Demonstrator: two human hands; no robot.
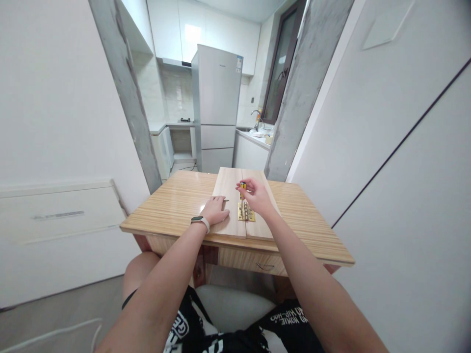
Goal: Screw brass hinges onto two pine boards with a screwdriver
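— Hinge [246,212], brass, lay flat across the seam where the two boards [235,206] met, near their front edge on the table [176,206]. Your right hand [256,196] stood directly over the hinge, fingers closed around a screwdriver [242,188] held upright with its tip down at the hinge's upper leaf.

— And your left hand [215,210]?

— It lay flat, fingers together, pressed on the board just left of the hinge. A thin dark thing, perhaps a screw or a bit, poked out past the fingertips; it was too small to name.

— How did you judge the hinge would handle?

— Stiff and light, smooth metal, likely to skate on bare wood unless pinned. Its leaves looked thin, so you would have taken it by the outer edges, or pinched the knuckle in the middle. The boards seemed rigid and fairly light, free to slide apart.

— What could you not see?

— The screwdriver's tip and any screw head sat behind your right fingers. You couldn't tell which holes in the hinge were filled. Your watch [200,220] hid the left wrist.
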